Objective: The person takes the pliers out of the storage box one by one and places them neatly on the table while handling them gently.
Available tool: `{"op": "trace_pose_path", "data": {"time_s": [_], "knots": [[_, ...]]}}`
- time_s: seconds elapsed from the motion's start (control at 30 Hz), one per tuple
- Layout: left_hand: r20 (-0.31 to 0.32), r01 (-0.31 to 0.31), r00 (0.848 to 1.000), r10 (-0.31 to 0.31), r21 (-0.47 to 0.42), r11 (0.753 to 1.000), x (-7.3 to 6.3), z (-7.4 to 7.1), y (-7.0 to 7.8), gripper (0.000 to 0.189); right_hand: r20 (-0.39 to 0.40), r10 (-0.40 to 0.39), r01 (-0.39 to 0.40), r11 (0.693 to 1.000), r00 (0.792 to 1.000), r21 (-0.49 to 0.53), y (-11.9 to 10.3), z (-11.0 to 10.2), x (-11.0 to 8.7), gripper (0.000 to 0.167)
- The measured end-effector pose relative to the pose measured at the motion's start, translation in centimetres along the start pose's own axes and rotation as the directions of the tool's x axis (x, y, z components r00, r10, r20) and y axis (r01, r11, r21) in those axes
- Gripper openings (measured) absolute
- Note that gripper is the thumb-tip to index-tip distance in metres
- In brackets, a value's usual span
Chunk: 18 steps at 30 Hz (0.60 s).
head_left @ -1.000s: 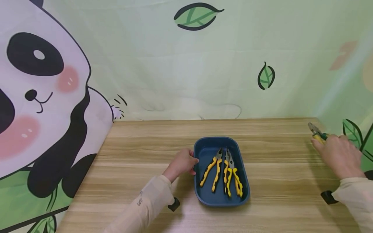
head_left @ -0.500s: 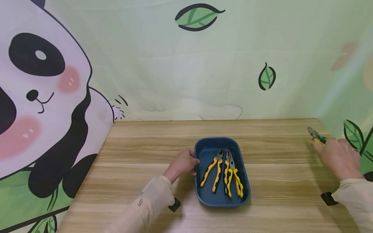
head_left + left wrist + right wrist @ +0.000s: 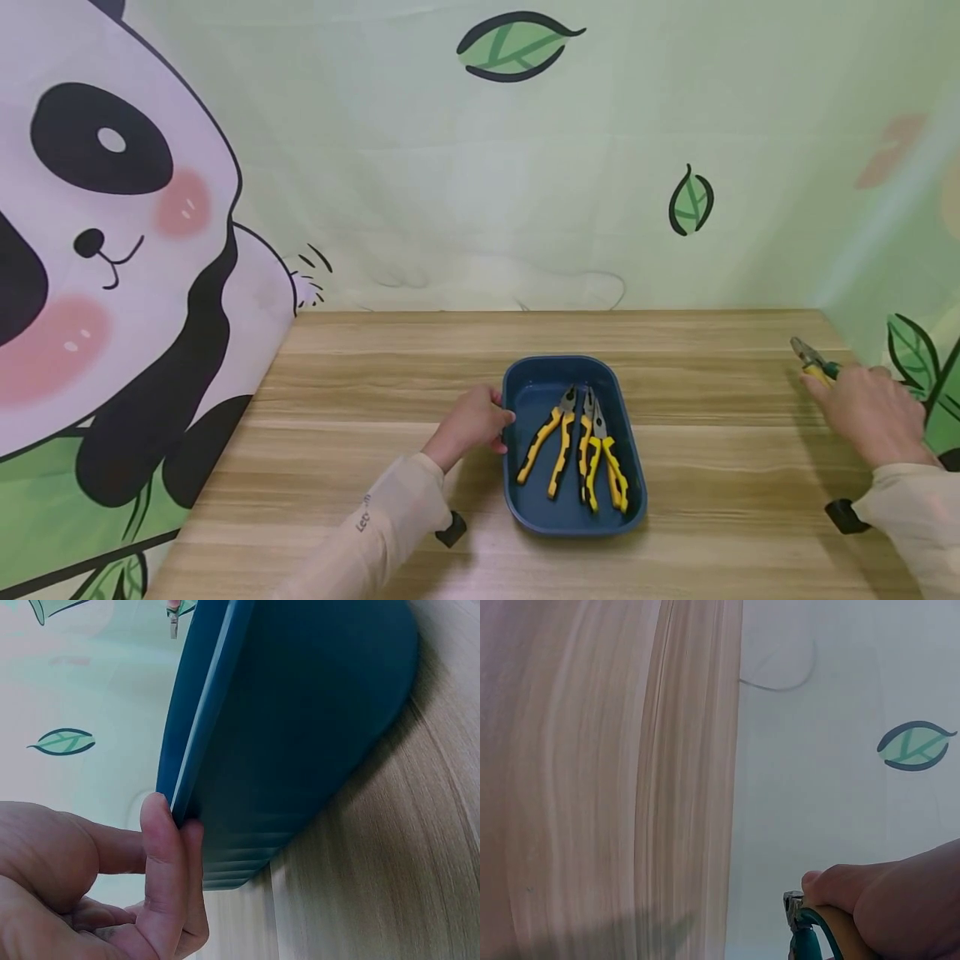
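My left hand (image 3: 471, 423) pinches the left rim of a deep blue rectangular tray (image 3: 517, 371), thumb and fingers on either side of the wall, as the left wrist view shows close up. Inside the tray lie three pairs of pliers with yellow-and-black handles. One pair (image 3: 558, 442) is spread at the left, and a long-nosed pair (image 3: 600, 450) overlaps another pair (image 3: 584, 442) at the right. Over the table's right end, my right hand (image 3: 873, 412) grips small cutting pliers (image 3: 813, 362) with yellow and green handles, their metal jaws pointing up and left. My palm hides most of those handles.
The tray stands on a wood-grain table (image 3: 375, 375). A pale green backdrop cloth (image 3: 390, 150) with a printed panda (image 3: 135, 250) and leaves rises behind and at both sides. A black wrist strap piece (image 3: 847, 517) sits below the right sleeve.
My right hand has come down slightly toward the table with the cutting pliers. The left hand keeps its pinch on the tray rim, and the head view has shifted a little.
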<state>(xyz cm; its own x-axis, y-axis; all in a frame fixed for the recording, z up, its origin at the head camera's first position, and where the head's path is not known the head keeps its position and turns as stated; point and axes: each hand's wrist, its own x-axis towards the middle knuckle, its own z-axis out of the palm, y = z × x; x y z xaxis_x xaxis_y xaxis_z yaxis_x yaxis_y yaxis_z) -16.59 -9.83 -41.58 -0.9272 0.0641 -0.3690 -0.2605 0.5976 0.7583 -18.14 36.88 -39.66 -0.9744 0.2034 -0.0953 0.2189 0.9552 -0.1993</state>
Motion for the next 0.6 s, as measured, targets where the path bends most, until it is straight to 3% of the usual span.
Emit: {"op": "trace_pose_path", "data": {"time_s": [0.6], "knots": [[-0.005, -0.003, 1.0, 0.003, -0.006, 1.0, 0.0, 0.1, 0.0, 0.011, 0.033, -0.028, 0.027, 0.999, 0.999, 0.021, 1.0, 1.1, 0.8, 0.062]]}}
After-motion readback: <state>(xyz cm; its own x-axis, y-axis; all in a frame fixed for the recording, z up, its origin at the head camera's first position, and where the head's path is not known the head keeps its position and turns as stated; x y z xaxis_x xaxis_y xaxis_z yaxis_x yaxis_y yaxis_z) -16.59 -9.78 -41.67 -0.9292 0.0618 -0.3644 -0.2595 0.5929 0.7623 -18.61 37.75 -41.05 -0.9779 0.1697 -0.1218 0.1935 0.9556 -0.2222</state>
